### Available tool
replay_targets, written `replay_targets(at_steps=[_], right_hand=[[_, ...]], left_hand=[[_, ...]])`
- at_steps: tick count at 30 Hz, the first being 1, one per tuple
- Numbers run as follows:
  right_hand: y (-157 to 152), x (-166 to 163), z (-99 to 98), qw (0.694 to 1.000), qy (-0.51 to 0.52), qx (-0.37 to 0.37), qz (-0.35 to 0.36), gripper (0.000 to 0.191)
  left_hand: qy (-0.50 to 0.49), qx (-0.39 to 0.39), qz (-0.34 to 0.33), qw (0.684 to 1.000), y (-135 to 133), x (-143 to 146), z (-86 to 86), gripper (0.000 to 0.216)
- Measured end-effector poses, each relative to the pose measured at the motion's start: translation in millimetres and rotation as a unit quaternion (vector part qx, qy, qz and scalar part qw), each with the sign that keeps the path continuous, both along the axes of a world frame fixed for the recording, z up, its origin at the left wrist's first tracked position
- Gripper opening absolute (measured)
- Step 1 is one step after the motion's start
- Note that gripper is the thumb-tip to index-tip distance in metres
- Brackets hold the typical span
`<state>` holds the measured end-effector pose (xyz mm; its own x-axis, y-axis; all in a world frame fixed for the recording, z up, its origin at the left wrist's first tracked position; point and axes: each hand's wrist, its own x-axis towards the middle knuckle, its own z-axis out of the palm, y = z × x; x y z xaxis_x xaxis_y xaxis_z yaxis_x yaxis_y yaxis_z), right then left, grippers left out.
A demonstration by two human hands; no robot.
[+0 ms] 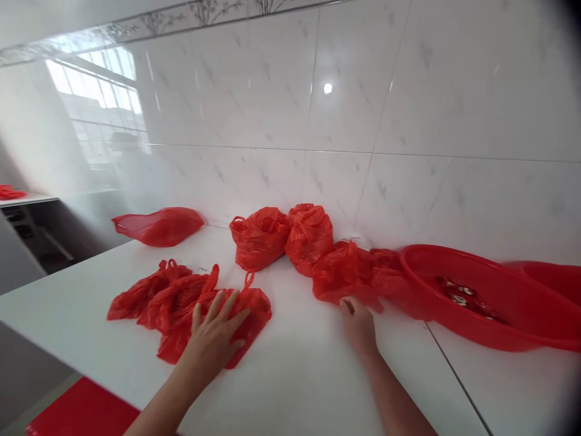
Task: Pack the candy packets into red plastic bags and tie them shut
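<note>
White tabletop [295, 381], left hand [216, 336] spread on red bags [175, 303], right hand [361, 327] curled, grip unclear.

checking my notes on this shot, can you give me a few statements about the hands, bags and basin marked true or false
1. The left hand lies on crumpled red plastic bags. True.
2. The right hand is at the lower edge of another crumpled red plastic bag. True.
3. A wide, round red plastic basin stands to the right of both hands. True.
4. The basin is empty. False: small, shiny items, too small to identify, lie in it.
5. Both hands are inside the basin. False: both are outside it.
</note>
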<state>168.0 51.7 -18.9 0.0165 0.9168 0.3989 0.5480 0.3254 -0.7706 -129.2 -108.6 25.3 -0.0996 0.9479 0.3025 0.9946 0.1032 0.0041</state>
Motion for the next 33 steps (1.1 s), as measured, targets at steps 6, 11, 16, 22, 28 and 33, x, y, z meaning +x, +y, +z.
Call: replay_targets(at_steps=[6, 11, 16, 22, 28, 33], right_hand=[[8, -3, -1.1, 0.967, -0.126, 0.187, -0.119, 0.038], [14, -2, -10.4, 0.953, -0.226, 0.162, -0.122, 0.06], [11, -1, -7.1, 0.974, -0.199, 0.082, -0.064, 0.022], [0, -4, 12.9, 0.986, 0.149, -0.002, 0.079, 0.029], [-2, -1, 12.5, 0.844, 0.434, -0.194, 0.247, 0.04], [-1, 0, 11.7, 0.816, 0.433, -0.247, 0.292, 0.038]], left_hand=[[-0.002, -0.011, 0.064, 0.998, 21, -34, -18.5, 0.046], [-0.001, -0.013, 0.074, 0.997, 34, -39, -11.4, 0.046], [0.004, 0.145, 0.025, 0.989, 40, -10, 4.4, 0.039], [-0.147, 0.143, -0.244, 0.948, 66, 57, 6.7, 0.038], [-0.348, 0.079, -0.3, 0.885, 99, 128, -11.9, 0.09], [-0.548, 0.102, -0.208, 0.804, 112, 154, -26.7, 0.07]])
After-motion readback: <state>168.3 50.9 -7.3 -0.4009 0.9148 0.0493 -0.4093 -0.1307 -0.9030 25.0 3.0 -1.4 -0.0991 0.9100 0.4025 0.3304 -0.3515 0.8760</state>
